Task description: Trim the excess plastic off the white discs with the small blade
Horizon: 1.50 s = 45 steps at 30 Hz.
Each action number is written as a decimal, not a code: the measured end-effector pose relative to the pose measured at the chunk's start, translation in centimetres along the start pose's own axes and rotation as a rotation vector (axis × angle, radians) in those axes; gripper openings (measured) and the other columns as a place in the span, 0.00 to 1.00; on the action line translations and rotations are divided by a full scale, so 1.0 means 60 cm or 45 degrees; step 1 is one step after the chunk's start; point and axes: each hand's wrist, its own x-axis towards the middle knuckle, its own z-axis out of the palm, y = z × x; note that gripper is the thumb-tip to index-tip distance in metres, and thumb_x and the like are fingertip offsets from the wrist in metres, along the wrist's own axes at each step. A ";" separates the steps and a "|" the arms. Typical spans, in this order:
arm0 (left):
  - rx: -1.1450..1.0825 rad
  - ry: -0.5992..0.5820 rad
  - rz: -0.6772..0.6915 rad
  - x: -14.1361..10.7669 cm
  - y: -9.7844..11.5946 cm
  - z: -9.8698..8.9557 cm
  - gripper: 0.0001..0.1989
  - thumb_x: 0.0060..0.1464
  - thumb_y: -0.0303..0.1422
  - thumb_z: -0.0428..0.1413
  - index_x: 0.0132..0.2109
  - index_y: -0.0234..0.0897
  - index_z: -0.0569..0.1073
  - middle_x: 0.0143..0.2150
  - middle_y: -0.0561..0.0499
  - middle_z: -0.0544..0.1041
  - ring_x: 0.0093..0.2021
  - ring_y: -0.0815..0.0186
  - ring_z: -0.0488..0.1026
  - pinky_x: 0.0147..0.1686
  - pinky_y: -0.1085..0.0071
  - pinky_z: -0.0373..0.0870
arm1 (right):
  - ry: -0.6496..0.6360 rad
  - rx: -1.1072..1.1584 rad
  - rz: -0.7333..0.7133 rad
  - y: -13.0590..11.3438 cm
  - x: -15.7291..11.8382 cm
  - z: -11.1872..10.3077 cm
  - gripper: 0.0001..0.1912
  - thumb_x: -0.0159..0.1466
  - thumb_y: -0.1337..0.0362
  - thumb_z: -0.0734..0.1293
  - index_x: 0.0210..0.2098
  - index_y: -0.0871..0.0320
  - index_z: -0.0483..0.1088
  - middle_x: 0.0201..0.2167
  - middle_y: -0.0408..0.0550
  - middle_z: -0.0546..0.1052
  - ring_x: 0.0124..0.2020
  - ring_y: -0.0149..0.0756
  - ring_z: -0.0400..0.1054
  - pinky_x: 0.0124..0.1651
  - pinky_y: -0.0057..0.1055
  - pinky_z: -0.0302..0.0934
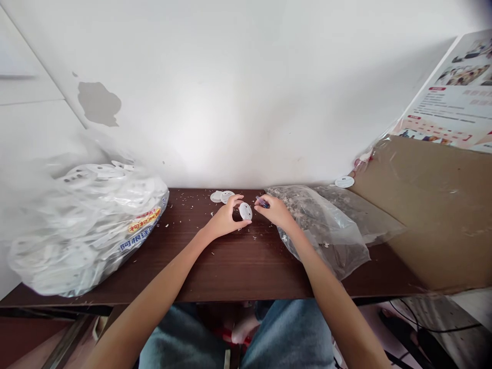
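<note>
Between the thumb and fingers of my left hand [226, 219] is a round white plastic disc [245, 211] with small dark holes, held up above the table and tilted toward me. My right hand [275, 209] is closed around a small tool with a bluish see-through handle [263, 202]; its kind is too small to make out. The tool is just right of the disc, apart from it. Behind my left hand, a couple of similar white discs [226, 197] lie on the table.
A large clear bag [88, 230] full of white discs bulges at the left. Clear bags [319, 220] of small pieces lie at the right, near a cardboard box [434, 210]. Another disc [344, 181] rests by the wall. White scraps litter the dark table [238, 277].
</note>
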 end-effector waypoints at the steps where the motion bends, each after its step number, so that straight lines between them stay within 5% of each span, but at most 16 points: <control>1: -0.079 0.010 -0.008 0.001 0.001 0.001 0.45 0.55 0.43 0.70 0.72 0.42 0.57 0.64 0.39 0.75 0.65 0.51 0.73 0.66 0.52 0.67 | 0.020 0.077 0.007 -0.001 0.001 0.002 0.11 0.63 0.55 0.70 0.41 0.55 0.78 0.43 0.48 0.82 0.44 0.42 0.75 0.47 0.35 0.65; 7: -0.566 0.097 -0.136 0.010 0.002 0.009 0.40 0.52 0.40 0.73 0.64 0.42 0.61 0.57 0.41 0.79 0.53 0.58 0.79 0.58 0.58 0.72 | 0.120 0.488 0.149 0.003 0.008 0.015 0.19 0.60 0.49 0.73 0.44 0.56 0.78 0.40 0.48 0.81 0.36 0.37 0.71 0.36 0.31 0.64; 14: -1.003 0.124 -0.221 0.024 -0.003 0.007 0.33 0.48 0.40 0.76 0.54 0.37 0.70 0.52 0.43 0.80 0.49 0.62 0.79 0.50 0.67 0.74 | 0.161 0.804 0.269 -0.015 0.003 0.021 0.24 0.54 0.49 0.80 0.44 0.55 0.77 0.39 0.45 0.77 0.27 0.28 0.61 0.23 0.26 0.50; 20: -1.313 0.048 -0.320 0.028 -0.002 -0.002 0.34 0.63 0.59 0.57 0.54 0.30 0.78 0.39 0.41 0.82 0.30 0.65 0.74 0.33 0.69 0.71 | 0.161 0.892 0.197 -0.040 -0.007 0.035 0.22 0.55 0.50 0.81 0.44 0.54 0.80 0.32 0.42 0.74 0.24 0.26 0.55 0.22 0.27 0.48; 23: -1.380 -0.002 -0.440 0.028 0.000 -0.004 0.34 0.67 0.60 0.49 0.48 0.31 0.79 0.27 0.47 0.75 0.21 0.67 0.67 0.23 0.70 0.66 | 0.158 0.859 0.083 -0.046 -0.011 0.051 0.19 0.58 0.51 0.79 0.44 0.54 0.81 0.34 0.44 0.78 0.26 0.30 0.63 0.27 0.29 0.57; 25: -1.391 -0.029 -0.510 0.027 0.003 -0.003 0.33 0.67 0.61 0.47 0.41 0.33 0.77 0.23 0.49 0.71 0.19 0.67 0.64 0.21 0.70 0.65 | 0.169 0.810 -0.064 -0.048 -0.014 0.062 0.15 0.60 0.52 0.78 0.43 0.53 0.82 0.40 0.47 0.82 0.37 0.37 0.73 0.39 0.34 0.67; 28: -1.392 -0.236 -0.562 0.023 0.008 0.000 0.35 0.66 0.65 0.46 0.31 0.36 0.71 0.19 0.51 0.67 0.16 0.68 0.61 0.20 0.69 0.65 | 0.145 0.714 -0.222 -0.049 -0.020 0.078 0.12 0.63 0.54 0.76 0.43 0.52 0.82 0.51 0.49 0.83 0.53 0.45 0.76 0.55 0.39 0.68; 31: -1.412 -0.415 -0.619 0.019 0.014 0.005 0.39 0.63 0.69 0.44 0.27 0.38 0.67 0.16 0.52 0.63 0.15 0.70 0.57 0.20 0.69 0.64 | 0.104 0.606 -0.220 -0.048 -0.026 0.090 0.13 0.64 0.54 0.74 0.45 0.52 0.82 0.50 0.48 0.83 0.49 0.44 0.77 0.53 0.39 0.68; 38: -1.496 -0.228 -0.590 0.020 0.014 0.026 0.38 0.64 0.69 0.43 0.35 0.37 0.71 0.17 0.55 0.63 0.14 0.74 0.51 0.21 0.71 0.65 | 0.263 0.489 -0.084 -0.053 -0.028 0.089 0.13 0.65 0.53 0.72 0.44 0.53 0.82 0.43 0.46 0.83 0.40 0.41 0.74 0.46 0.36 0.67; 45: -1.482 -0.081 -0.458 0.016 0.016 0.042 0.28 0.68 0.60 0.50 0.47 0.37 0.74 0.24 0.53 0.70 0.21 0.68 0.65 0.28 0.69 0.74 | 0.345 0.587 0.028 -0.045 -0.021 0.090 0.17 0.64 0.50 0.72 0.46 0.54 0.81 0.45 0.48 0.84 0.41 0.41 0.75 0.47 0.36 0.69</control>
